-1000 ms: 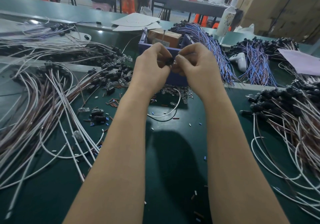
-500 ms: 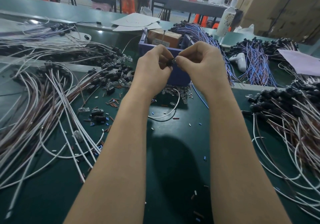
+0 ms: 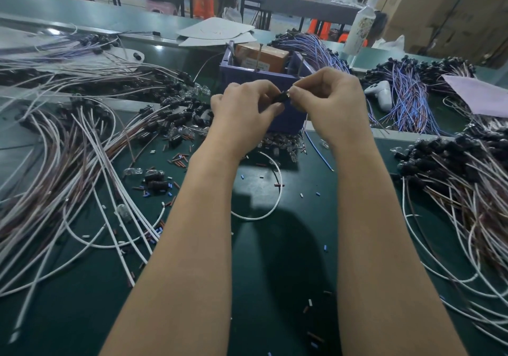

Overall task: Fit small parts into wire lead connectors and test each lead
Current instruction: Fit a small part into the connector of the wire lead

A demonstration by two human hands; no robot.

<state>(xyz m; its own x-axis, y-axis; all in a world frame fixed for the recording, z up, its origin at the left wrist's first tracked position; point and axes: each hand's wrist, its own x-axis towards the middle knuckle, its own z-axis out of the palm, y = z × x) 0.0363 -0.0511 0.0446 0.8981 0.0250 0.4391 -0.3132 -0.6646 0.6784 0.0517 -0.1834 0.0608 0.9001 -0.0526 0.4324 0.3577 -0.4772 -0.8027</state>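
Note:
Both my hands meet above the green table in front of a purple bin [image 3: 286, 120]. My left hand [image 3: 244, 111] pinches a small black connector [image 3: 281, 98] between thumb and fingers. My right hand [image 3: 330, 102] pinches a tiny clear part [image 3: 289, 94] against the connector's end. A blue wire [image 3: 319, 149] trails down from the hands to the table. A white lead [image 3: 270, 190] loops on the table below my wrists. A heap of small clear parts [image 3: 283, 144] lies at the bin's foot.
Bundles of white and brown leads with black connectors [image 3: 82, 146] cover the left side, and another such pile [image 3: 461, 179] the right. Blue and purple leads [image 3: 406, 102] and a white tool [image 3: 380, 94] lie back right. An orange box [image 3: 264, 56] sits in the bin. Wire scraps litter the mat.
My right hand has lifted slightly and drawn a little right, and the blue wire now hangs in view beneath it. Both hands still pinch the connector.

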